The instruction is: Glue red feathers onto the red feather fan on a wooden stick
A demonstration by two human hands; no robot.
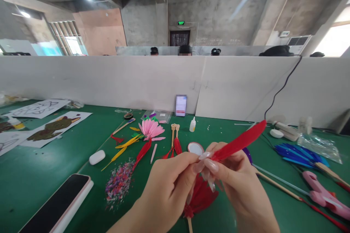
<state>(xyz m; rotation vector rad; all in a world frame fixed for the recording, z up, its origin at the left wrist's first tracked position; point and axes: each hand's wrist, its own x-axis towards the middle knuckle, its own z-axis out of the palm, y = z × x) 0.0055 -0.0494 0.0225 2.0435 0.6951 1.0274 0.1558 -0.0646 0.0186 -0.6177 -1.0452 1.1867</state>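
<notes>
A long red feather [240, 141] is held up in front of me, its tip pointing to the upper right. My left hand [172, 182] pinches close to the feather's base. My right hand [243, 182] is closed on that same end, thumb and fingers meeting the left fingertips. The fingers hide the quill. Below them lies a fan of red feathers [203, 198] on a wooden stick [190, 225], partly covered by my hands. Behind my fingers is a small round white disc with a red rim [195, 148].
Left: a smartphone [54, 205], a white case [97, 157], colourful scraps [120, 182] and painted paper [54, 131]. Ahead: pink feathers [151, 129], yellow feathers [128, 141], a small glue bottle [193, 124]. Right: blue feathers [299, 154] and a pink glue gun [325, 194]. A white partition [109, 80] borders the green table.
</notes>
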